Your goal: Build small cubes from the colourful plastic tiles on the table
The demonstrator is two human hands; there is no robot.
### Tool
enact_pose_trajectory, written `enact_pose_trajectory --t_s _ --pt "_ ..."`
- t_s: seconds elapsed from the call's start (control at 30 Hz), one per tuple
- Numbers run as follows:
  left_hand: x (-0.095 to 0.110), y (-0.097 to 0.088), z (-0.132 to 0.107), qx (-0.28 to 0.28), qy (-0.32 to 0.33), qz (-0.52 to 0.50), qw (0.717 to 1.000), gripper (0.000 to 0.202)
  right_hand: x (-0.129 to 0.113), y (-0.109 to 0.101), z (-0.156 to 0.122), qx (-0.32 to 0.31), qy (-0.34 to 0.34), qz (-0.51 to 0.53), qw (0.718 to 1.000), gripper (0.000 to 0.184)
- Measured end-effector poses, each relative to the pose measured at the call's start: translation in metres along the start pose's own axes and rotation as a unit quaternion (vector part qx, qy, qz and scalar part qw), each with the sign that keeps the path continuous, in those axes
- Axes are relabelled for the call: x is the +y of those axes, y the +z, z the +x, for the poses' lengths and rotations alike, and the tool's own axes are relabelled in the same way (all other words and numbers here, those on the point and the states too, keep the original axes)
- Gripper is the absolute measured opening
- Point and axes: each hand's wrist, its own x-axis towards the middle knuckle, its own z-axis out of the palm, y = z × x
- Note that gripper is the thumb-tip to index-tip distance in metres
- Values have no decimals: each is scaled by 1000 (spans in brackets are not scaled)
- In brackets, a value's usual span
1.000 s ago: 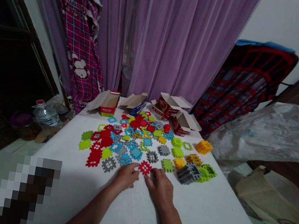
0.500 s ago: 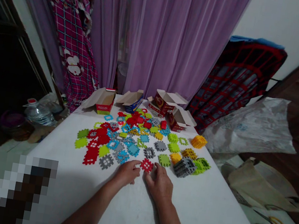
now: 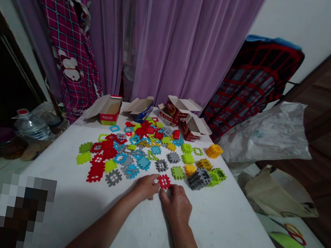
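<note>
Along the front of the scattered pile on the white-covered table [image 3: 51, 164], your left hand [image 3: 146, 187] and right hand [image 3: 175, 205] had drawn in around a red waffle-block tile [image 3: 164, 181]; it lay between them on the tabletop; both hands were palm down, fingers loosely together, fingertips at its edges; no pinch showed, and the view could not tell whether they pressed it; a green tile [image 3: 177, 172] lay near your right hand, with a gray lattice cube [image 3: 198, 179] beyond it.
</note>
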Motion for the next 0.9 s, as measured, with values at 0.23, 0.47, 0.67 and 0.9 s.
enact_pose_trajectory --t_s 0.23,0.47,0.67,0.9 --pt "-2 1 8 -2 -8 -12 1000 60 -3 -3 8 -15 36 -10 999 29" --pt "-4 4 8 -2 -8 -24 1000 61 -5 -10 10 -63 56 -13 996 36" --pt "-20 -23 -8 69 23 -12 997 37 -2 -12 9 -105 65 -7 992 45" --pt "-60 -136 -54 300 45 277 912 27 4 -8 3 -60 58 35 996 44"
